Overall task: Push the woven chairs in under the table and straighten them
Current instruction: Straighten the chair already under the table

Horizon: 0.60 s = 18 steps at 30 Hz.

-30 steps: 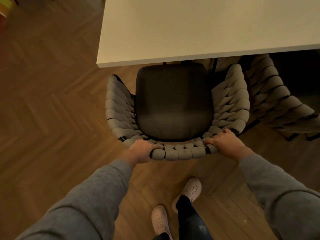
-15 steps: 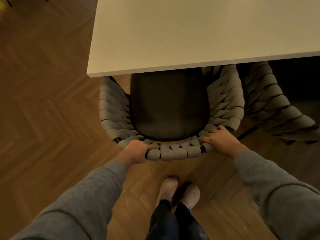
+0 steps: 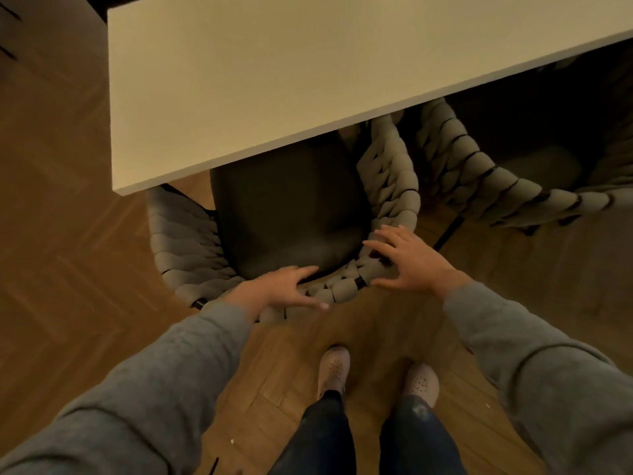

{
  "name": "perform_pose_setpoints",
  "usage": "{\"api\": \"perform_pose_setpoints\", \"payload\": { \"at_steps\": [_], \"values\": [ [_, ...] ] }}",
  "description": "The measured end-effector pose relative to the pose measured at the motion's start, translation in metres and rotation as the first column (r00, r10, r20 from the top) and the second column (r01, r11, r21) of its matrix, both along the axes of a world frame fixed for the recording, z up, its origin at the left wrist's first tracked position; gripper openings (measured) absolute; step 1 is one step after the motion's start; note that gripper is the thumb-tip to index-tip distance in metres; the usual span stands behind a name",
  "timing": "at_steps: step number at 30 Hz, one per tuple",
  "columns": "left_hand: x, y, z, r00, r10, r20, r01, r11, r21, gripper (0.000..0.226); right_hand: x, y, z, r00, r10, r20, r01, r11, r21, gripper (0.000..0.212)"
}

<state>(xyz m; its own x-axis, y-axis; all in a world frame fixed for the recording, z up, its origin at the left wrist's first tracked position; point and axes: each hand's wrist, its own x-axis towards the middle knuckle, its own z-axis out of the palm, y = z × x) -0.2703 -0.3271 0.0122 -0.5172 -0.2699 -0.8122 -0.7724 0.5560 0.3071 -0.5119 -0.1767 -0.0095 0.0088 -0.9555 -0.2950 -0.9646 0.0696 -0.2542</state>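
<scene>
A grey woven chair (image 3: 191, 248) with a dark seat cushion (image 3: 291, 217) stands below me, its front half under the white table (image 3: 274, 80). My left hand (image 3: 284, 289) hovers over the rim of the chair's back, fingers spread, gripping nothing. Over the back's right corner my right hand (image 3: 411, 258) is likewise spread and holds nothing. A second woven chair (image 3: 479, 180) stands to the right, partly under the table and turned at an angle.
Herringbone wood floor (image 3: 68, 269) lies all around. My two feet in light shoes (image 3: 334, 368) stand just behind the chair. The table's near left corner (image 3: 120, 190) juts out above the chair's left arm.
The chair has slid further under the table. Both hands have let go of the chair back and spread their fingers. My feet have stepped apart and the view has tilted.
</scene>
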Motion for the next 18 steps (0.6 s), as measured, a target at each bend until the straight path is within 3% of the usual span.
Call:
{"api": "perform_pose_setpoints", "payload": {
  "at_steps": [4,9,12,18],
  "values": [
    [-0.074,0.013,0.018,0.961,0.028,-0.276,-0.066,0.989,-0.131,0.084,-0.058,0.033,0.017,0.979,-0.202,-0.01,0.199,0.971,-0.129,0.078],
    [-0.184,0.061,0.025,0.843,-0.233,-0.484,0.02,0.914,-0.404,0.069,-0.169,0.096,0.034,0.927,-0.352,-0.127,0.338,0.933,-0.125,0.08],
    [-0.25,0.097,0.024,0.797,-0.309,-0.519,0.025,0.875,-0.484,0.067,-0.24,0.136,0.045,0.905,-0.383,-0.183,0.37,0.923,-0.105,0.08],
    [-0.372,0.167,0.023,0.832,-0.3,-0.466,0.02,0.856,-0.516,0.071,-0.371,0.209,0.062,0.909,-0.333,-0.249,0.331,0.942,-0.051,0.084]
  ]
}}
